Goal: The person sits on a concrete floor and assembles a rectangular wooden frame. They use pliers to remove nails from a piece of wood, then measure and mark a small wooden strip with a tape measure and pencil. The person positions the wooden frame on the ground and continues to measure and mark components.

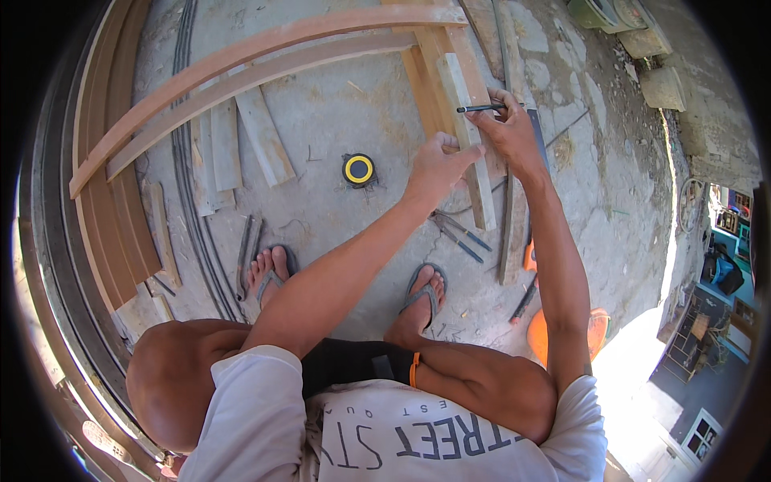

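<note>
My left hand (440,170) is closed on a narrow pale wood strip (483,205), its thumb lying across the strip's face. The strip slants from the upper middle down toward me, beside a wider brown board (419,88). Between the fingers of my right hand (514,136) is a dark pen (479,108), held crosswise above the strip. Whether the tip touches the wood, I cannot tell. To the left of my left hand, a black and yellow tape measure (359,169) rests on the concrete. Below the strip lie pliers (462,235) with dark handles.
Two long wood bars (265,72) stretch across the upper left to stacked brown planks (112,233). Short boards (261,136) and thin dark rods (190,169) lie on the floor. An orange handle (530,255) and a rounded orange object (598,331) are near my right arm.
</note>
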Available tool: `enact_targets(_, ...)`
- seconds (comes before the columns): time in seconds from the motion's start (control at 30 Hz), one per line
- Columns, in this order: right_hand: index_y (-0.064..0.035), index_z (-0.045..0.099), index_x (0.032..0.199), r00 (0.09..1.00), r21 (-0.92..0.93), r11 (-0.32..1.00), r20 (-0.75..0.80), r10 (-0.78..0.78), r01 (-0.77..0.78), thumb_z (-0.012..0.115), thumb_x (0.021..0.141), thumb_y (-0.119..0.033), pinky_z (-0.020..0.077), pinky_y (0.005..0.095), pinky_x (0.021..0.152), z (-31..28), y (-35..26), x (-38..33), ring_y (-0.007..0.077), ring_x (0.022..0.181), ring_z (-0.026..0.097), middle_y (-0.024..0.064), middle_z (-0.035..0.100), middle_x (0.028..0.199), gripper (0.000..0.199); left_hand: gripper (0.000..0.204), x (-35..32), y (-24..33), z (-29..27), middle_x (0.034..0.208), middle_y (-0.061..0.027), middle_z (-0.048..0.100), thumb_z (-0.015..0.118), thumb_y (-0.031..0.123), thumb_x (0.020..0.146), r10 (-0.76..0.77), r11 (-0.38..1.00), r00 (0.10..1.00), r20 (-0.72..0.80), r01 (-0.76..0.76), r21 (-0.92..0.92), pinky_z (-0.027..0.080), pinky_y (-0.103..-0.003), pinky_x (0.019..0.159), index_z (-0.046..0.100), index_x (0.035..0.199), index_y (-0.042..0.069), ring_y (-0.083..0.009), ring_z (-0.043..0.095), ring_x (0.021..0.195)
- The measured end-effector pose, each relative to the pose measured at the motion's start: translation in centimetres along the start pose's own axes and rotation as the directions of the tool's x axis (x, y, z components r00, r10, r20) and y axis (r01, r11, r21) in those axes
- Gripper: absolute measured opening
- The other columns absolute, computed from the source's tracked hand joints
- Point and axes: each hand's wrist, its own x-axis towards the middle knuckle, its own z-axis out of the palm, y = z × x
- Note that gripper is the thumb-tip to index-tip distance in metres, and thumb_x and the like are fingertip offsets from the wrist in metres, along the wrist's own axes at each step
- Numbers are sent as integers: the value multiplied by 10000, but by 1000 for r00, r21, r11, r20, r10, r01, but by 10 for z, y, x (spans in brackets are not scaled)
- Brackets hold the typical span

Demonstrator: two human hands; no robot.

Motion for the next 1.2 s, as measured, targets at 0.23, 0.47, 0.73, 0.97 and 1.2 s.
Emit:
enact_targets(0.23,7,599,1424,997,-96,992,-16,-80,78,838,905,-314,532,350,939,0,4,-1,207,1066,701,172,749,1211,656,499,3,4,-6,1024,-142,726,892,296,859,-108,983,991,74,118,-138,653,-361,781,603,1134,-3,-223,757,890)
enact_targets(0.47,49,562,1437,996,-138,987,22,-83,85,856,874,-318,543,374,940,-6,10,4,254,1088,705,220,726,1239,733,466,16,2,-15,1031,-89,708,898,314,864,-174,975,968,183,195,-106,643,-359,867,641,1136,35,-204,730,946)
enact_targets(0.73,45,544,1451,998,-138,989,31,-54,58,854,869,-314,562,369,858,-3,2,-1,235,989,711,202,731,1154,751,524,30,17,-21,1125,-129,692,895,276,865,-86,981,990,114,104,-164,630,-381,933,601,1201,1,-228,728,1028)
enact_targets(0.97,29,537,1473,998,-97,993,20,-66,67,863,844,-353,562,379,906,-5,22,6,272,1042,712,211,726,1190,805,527,24,20,-11,1145,-118,662,882,271,879,-37,994,997,75,44,-98,601,-407,971,583,1227,10,-243,692,1060)
enact_targets(1.2,25,547,1474,995,-92,991,-16,-94,92,876,821,-408,553,377,947,-2,31,10,291,1124,700,227,702,1277,850,503,27,18,-13,1133,-88,652,864,288,897,-36,996,998,57,40,-84,608,-409,947,588,1237,40,-228,686,1030)
